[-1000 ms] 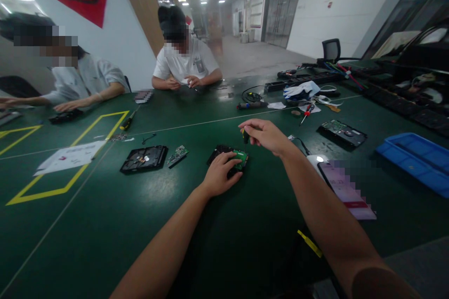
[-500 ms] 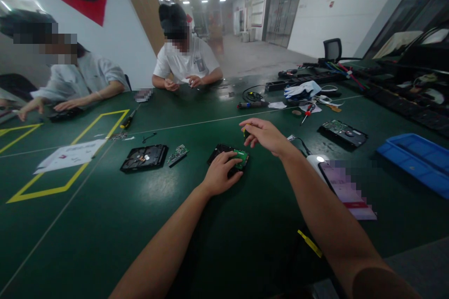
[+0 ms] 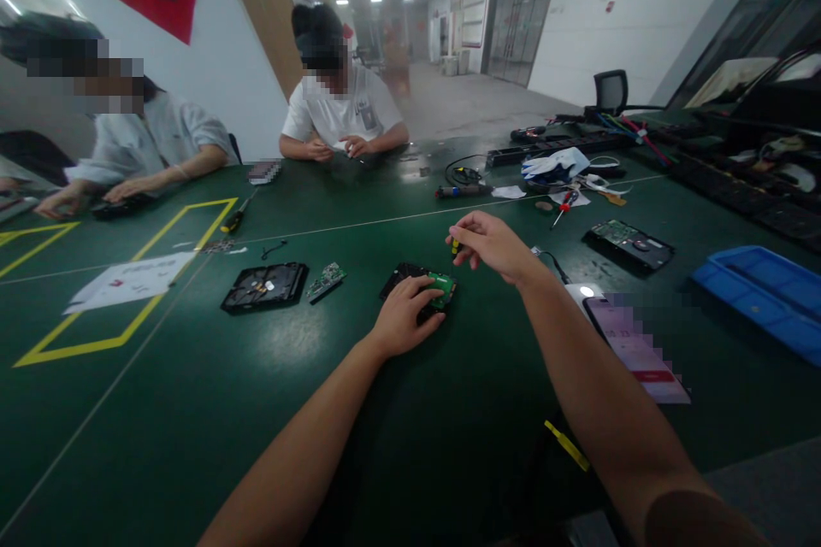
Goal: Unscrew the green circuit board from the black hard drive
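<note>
My left hand (image 3: 403,317) lies over a black hard drive (image 3: 404,277) on the green table, fingers curled on its green circuit board (image 3: 441,283). My right hand (image 3: 491,244) hovers just above and right of the drive. Its fingers pinch the yellow-and-black handle of a small screwdriver (image 3: 455,246), which points down at the board. Most of the tool is hidden by my fingers.
An opened drive case (image 3: 264,285) and a loose circuit board (image 3: 325,281) lie to the left. Another drive (image 3: 627,242), a blue tray (image 3: 763,291) and a phone (image 3: 634,346) sit to the right. A yellow strip (image 3: 566,444) lies near me. Two people work across the table.
My right hand has shifted slightly right and its fingers have turned on the screwdriver handle. My left hand stays on the drive. The person at the far left has moved a hand.
</note>
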`<state>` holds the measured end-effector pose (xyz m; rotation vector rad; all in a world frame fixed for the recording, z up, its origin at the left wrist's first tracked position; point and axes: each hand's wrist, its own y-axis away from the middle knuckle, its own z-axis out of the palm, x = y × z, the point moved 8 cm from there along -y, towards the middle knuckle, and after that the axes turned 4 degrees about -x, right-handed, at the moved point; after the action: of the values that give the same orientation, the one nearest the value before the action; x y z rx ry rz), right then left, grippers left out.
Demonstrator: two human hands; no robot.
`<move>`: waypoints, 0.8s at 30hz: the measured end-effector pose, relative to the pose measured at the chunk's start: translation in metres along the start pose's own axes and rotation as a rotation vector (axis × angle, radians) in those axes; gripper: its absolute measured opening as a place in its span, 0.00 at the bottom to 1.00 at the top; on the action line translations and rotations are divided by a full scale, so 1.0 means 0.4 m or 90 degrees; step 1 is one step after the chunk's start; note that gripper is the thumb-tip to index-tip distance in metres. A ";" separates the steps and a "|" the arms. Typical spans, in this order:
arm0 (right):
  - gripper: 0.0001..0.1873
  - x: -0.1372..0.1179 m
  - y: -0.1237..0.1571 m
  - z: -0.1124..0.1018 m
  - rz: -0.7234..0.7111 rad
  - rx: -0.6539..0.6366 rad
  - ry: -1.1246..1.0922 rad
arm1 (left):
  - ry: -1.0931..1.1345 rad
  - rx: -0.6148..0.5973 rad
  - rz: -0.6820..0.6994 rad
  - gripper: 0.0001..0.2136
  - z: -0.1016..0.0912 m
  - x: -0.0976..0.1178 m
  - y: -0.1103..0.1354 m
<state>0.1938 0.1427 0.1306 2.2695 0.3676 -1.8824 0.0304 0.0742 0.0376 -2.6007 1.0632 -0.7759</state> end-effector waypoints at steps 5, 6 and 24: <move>0.08 -0.002 -0.006 -0.012 -0.022 -0.003 0.031 | -0.006 -0.007 -0.004 0.21 0.004 -0.001 0.001; 0.09 -0.002 -0.008 -0.014 -0.026 -0.005 0.046 | -0.006 -0.006 -0.003 0.21 0.003 -0.001 0.001; 0.07 -0.011 0.001 -0.014 -0.033 0.037 0.051 | -0.006 -0.008 0.000 0.21 0.007 -0.001 -0.005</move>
<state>0.1982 0.1435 0.1361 2.4020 0.3903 -1.8533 0.0329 0.0759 0.0361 -2.6120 1.0685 -0.7598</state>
